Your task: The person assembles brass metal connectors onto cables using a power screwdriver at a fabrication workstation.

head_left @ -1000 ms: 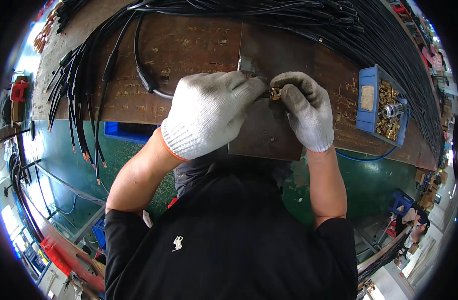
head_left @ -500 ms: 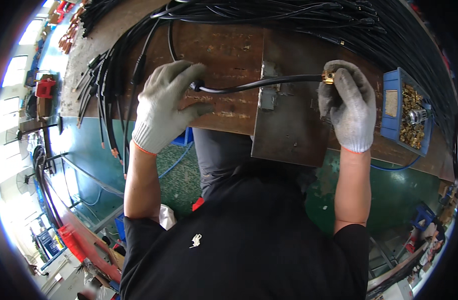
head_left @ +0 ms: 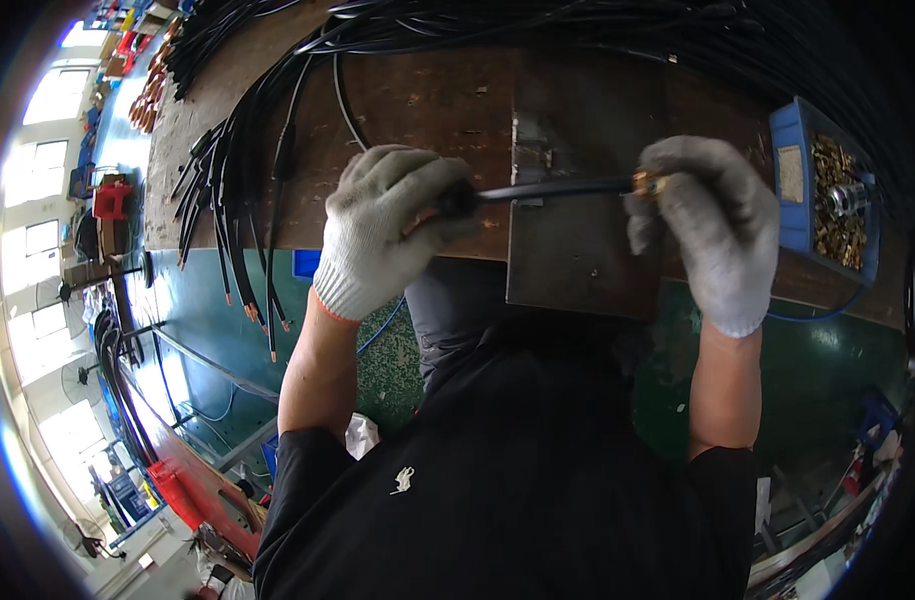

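Observation:
A black cable (head_left: 557, 189) runs taut and nearly level between my two gloved hands, above the table. My left hand (head_left: 387, 215) is closed around a dark, thicker piece (head_left: 459, 199) on the cable, blurred by motion; it looks like a rubber sleeve. At the cable's right end sits a brass fitting (head_left: 645, 184), pinched between the thumb and fingers of my right hand (head_left: 712, 225). Both gloves are pale knit, and the right one has greyed fingers. Below the cable lies a dark metal plate (head_left: 587, 265) on the brown wooden tabletop (head_left: 417, 95).
A blue bin (head_left: 794, 185) of brass fittings, with a silver metal part (head_left: 849, 199) on top, stands at the right. Bundled black cables (head_left: 537, 30) stretch along the far side. Cables with bare copper ends (head_left: 249, 312) hang over the left table edge.
My left hand has moved right along the cable and closed on the dark piece; its fingers were apart before. My right hand still pinches the brass fitting. The whole view has shifted slightly.

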Tool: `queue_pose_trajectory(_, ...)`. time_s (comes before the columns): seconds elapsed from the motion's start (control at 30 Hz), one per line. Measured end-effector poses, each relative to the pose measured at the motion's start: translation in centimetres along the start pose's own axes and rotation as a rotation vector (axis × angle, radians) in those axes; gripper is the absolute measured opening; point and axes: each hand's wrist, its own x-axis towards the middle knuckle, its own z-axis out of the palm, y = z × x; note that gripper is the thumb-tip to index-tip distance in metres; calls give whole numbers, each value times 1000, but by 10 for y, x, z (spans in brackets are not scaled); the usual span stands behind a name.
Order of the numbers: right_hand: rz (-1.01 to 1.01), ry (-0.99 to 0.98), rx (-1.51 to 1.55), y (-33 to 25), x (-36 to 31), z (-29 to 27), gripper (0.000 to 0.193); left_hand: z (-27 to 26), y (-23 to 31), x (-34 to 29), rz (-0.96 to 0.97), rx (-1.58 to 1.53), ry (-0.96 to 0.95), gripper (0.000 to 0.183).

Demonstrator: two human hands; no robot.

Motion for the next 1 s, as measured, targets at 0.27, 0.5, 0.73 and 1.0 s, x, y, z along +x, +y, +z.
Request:
queue_pose_trajectory(0.27,-171,-227,-255,7,-18,1,21,13,37,5,-56,-313,-141,55)
queue_pose_trajectory(0.5,-95,-194,-243,2,-31,2,24,17,56,3,-379,-387,-156,52)
queue_pose_trajectory(0.73,-115,-195,-203,13,-36,8,24,21,57,10,-37,-281,-181,50)
queue_pose_trajectory(1.0,-145,-204,-227,20,-33,11,22,25,59,14,19,-223,-149,45)
